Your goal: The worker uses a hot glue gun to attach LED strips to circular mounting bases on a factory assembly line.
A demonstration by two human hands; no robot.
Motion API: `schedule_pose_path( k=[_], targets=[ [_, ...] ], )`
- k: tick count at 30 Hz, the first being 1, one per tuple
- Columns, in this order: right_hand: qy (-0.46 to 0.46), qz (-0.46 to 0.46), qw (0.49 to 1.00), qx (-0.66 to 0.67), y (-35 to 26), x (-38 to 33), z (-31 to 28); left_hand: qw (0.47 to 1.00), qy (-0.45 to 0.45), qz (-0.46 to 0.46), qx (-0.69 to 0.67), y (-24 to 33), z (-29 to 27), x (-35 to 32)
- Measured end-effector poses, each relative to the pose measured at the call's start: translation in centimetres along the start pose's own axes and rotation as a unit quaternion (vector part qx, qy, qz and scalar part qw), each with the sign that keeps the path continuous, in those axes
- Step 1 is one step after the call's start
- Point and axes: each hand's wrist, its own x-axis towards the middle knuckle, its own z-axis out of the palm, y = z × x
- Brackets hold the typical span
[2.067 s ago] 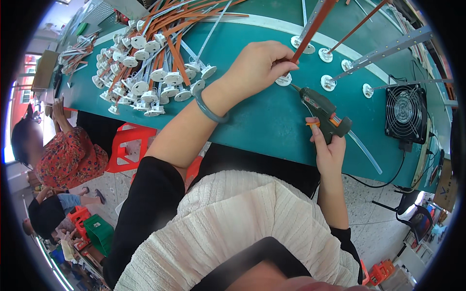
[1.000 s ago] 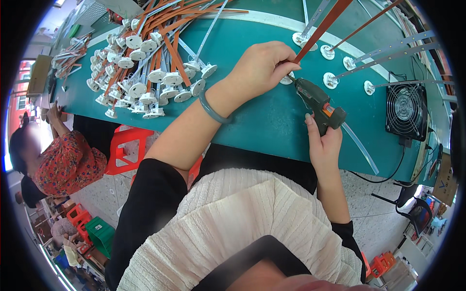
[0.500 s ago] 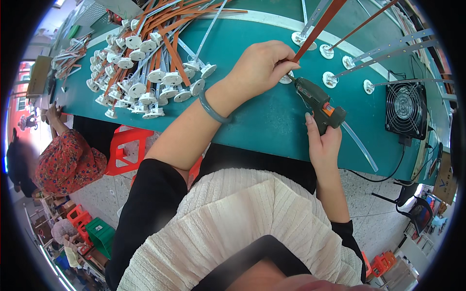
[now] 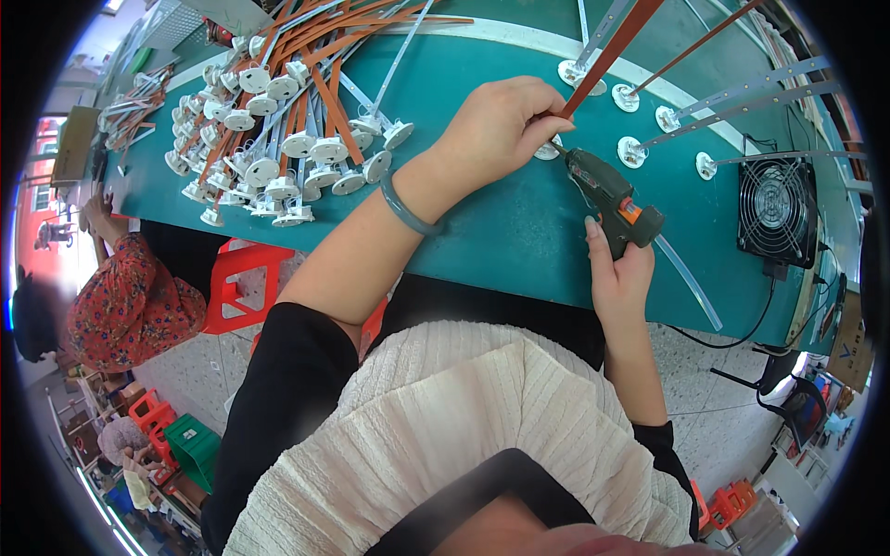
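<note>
Between the fingertips of my left hand [image 4: 505, 125] is the lower end of a brown strip [image 4: 607, 57], which stands up from the bench. A round white base [image 4: 547, 151] sits under it, partly hidden by my fingers. My right hand [image 4: 619, 278] is wrapped round the handle of a dark green hot glue gun [image 4: 607, 190]. Its nozzle points at the white base, close beside my left fingertips; whether it touches cannot be made out. A clear glue stick [image 4: 689, 281] sticks out of the gun's back end.
Several strips on white round bases [image 4: 632, 152] stand at the right, near a black fan [image 4: 777, 206]. A large pile of similar pieces [image 4: 262, 172] lies at the left on the green bench [image 4: 482, 250]. A person in a flowered top [image 4: 139, 306] sits far left beside a red stool [image 4: 243, 283].
The glue gun and my right hand have shifted very slightly to the right. My left hand stays on the strip. The person at the left has moved a little.
</note>
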Motion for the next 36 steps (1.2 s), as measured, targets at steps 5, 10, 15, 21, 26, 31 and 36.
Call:
schedule_pose_path(
  k=[5,10,15,21,26,31,36],
  targets=[
    [-0.005,-0.017,0.999,-0.035,-0.5,-0.2,-0.2,1.000,0.001,0.004,0.006,0.1,0.0,0.0],
    [0.010,-0.043,0.998,-0.051,-0.3,-0.3,0.1,1.000,0.000,0.008,-0.001,0.2,0.0,0.0],
    [-0.005,-0.026,0.997,-0.075,-0.8,-0.5,-0.1,0.999,-0.022,0.022,0.014,0.5,-0.2,0.1],
    [-0.011,-0.060,0.998,0.001,-0.2,-0.7,-1.3,0.995,-0.083,0.032,0.035,1.6,-1.0,0.1],
    [-0.030,0.023,0.988,0.149,0.6,-1.1,-1.7,0.993,-0.108,0.053,0.018,1.5,-1.0,0.2],
    [-0.024,0.004,0.992,0.123,1.1,-0.9,-1.4,0.992,-0.118,0.051,0.009,1.6,-1.0,0.2],
    [-0.008,0.010,0.994,0.107,1.3,-0.9,-1.3,0.991,-0.123,0.060,0.013,1.6,-0.6,0.3]
  ],
)
